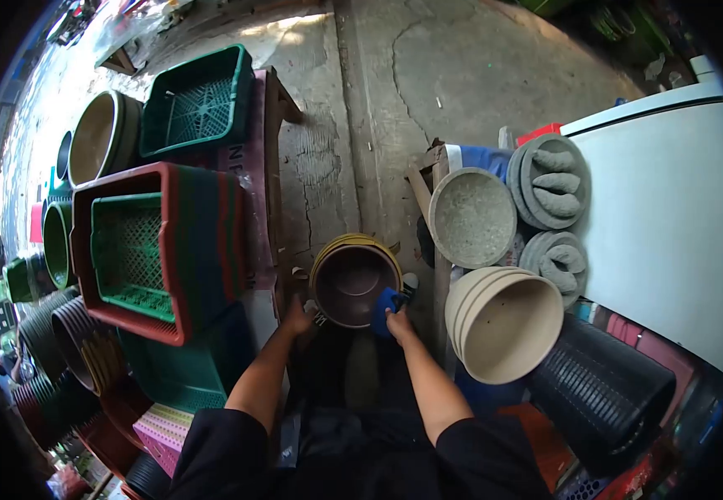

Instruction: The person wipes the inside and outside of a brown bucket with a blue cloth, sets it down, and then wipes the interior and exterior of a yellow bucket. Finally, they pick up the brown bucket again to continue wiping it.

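Low in front of me, between the two rows of wares, stands a stack of round tubs [355, 285]. The top one is dark purplish brown inside, and yellow rims show around its far side. My right hand [396, 323] is closed on a blue cloth [384, 308], which overlaps the right edge of the top tub. Close by the near left edge of the stack is my left hand [298, 317]; its fingers are small and dim here, and I cannot tell how they are bent.
On the left, a bench [261, 167] bears stacked red-brown crates [174, 250], a green basket [232, 125] and several pots. To the right are a grey stone bowl [471, 218], stacked beige pots [507, 325], grey stone mortars [549, 183], a black ribbed basket [603, 383] and a white cabinet [670, 217].
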{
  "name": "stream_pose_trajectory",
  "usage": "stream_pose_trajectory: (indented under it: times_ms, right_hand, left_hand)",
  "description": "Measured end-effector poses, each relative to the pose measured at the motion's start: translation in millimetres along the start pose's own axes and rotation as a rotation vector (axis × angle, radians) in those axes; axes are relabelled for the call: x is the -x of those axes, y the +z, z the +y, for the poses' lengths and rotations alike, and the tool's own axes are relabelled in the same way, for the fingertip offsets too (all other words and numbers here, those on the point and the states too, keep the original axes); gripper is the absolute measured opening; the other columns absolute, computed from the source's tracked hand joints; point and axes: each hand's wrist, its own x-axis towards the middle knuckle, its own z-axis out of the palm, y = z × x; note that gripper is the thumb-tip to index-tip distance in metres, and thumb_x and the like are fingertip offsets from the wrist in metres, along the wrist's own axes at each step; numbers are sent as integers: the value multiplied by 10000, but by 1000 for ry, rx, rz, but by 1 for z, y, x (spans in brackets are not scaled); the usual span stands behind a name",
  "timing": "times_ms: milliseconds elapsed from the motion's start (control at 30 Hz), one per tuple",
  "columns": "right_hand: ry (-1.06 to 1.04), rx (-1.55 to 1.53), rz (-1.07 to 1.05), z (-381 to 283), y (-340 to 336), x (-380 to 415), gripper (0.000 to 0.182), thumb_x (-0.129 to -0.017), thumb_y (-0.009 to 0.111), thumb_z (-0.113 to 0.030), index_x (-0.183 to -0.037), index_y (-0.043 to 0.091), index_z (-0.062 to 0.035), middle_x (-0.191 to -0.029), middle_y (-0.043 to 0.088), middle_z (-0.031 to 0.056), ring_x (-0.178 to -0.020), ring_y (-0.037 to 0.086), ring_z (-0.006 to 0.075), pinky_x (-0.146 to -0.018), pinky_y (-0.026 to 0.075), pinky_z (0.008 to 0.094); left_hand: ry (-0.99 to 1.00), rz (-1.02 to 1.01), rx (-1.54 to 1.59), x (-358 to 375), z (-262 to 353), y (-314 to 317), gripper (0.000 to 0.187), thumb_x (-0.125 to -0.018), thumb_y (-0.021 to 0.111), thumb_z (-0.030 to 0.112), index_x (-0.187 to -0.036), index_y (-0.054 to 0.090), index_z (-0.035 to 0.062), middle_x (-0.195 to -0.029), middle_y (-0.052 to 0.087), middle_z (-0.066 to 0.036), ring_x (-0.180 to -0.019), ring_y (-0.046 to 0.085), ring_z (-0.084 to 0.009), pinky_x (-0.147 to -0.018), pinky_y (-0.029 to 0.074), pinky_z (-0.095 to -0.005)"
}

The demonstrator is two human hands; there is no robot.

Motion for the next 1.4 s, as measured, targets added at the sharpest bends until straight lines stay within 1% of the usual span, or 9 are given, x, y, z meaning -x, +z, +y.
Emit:
stream_pose_trajectory:
  times_ms: [100,200,500,600,800,1033,1100,1233,1400]
  right_hand:
    - [-170,-72,304,68,46,-72,514,-878,600,-147,-1347,439,-13,-1292,543,212,-1219,510,341,-1010,385,390]
    - [55,-319,-40,32,14,-62,526,-857,618,-122,-1342,443,-22,-1291,534,224,-1209,512,359,-1008,392,400]
    - [181,-313,141,60,43,-86,485,-846,623,-121,-1290,460,-15,-1248,540,222,-1174,523,363,-991,399,411]
    - [160,-364,68,54,38,-82,538,-897,544,-129,-1386,343,-30,-1224,566,167,-1125,543,262,-976,389,360]
    - [184,-580,4,36,19,-68,419,-883,561,-123,-1280,464,-30,-1114,616,129,-1028,584,237,-921,428,353]
    - [244,-692,-56,35,15,-63,523,-874,567,-91,-1372,412,-44,-1223,577,142,-1131,549,253,-976,399,351]
    - [194,-702,12,30,15,-59,322,-860,596,-127,-1152,566,8,-1074,641,131,-990,603,235,-908,437,349]
    - [188,-706,-10,16,3,-44,323,-859,605,-131,-1140,575,27,-1079,643,137,-992,605,233,-910,438,346]
    - [46,-758,-48,6,-13,-11,396,-864,592,-101,-1242,534,0,-1114,632,104,-1038,585,215,-942,415,332]
  left_hand:
    - [-30,39,-15,-22,26,9,718,-854,662,293,-1373,314,-60,-1341,432,-282,-1240,462,-389,-1048,370,-424]
    - [-169,-41,103,-43,13,24,688,-844,675,231,-1365,323,-48,-1318,451,-277,-1222,480,-383,-1033,386,-414]
    - [-205,55,1,-38,39,11,521,-785,681,34,-1232,425,-37,-1190,554,-226,-1140,548,-340,-971,432,-387]
    - [-219,62,16,-38,42,11,514,-774,700,51,-1210,442,-35,-1169,563,-219,-1117,560,-334,-960,438,-382]
    - [-183,85,-15,-43,23,16,522,-770,729,106,-1195,457,-27,-1134,575,-210,-1085,574,-333,-945,446,-380]
    - [-200,102,-6,-34,30,9,515,-787,729,149,-1202,467,-4,-1119,602,-216,-1059,599,-333,-921,462,-393]
    - [-234,97,123,-30,36,5,546,-793,736,197,-1221,463,-4,-1103,620,-223,-1035,614,-350,-914,469,-406]
    - [-92,199,12,-18,40,-2,574,-803,733,248,-1235,458,-11,-1108,624,-233,-1034,616,-365,-911,471,-416]
    - [-62,84,130,2,56,-31,613,-801,729,263,-1270,453,-19,-1152,614,-240,-1088,594,-383,-927,461,-417]
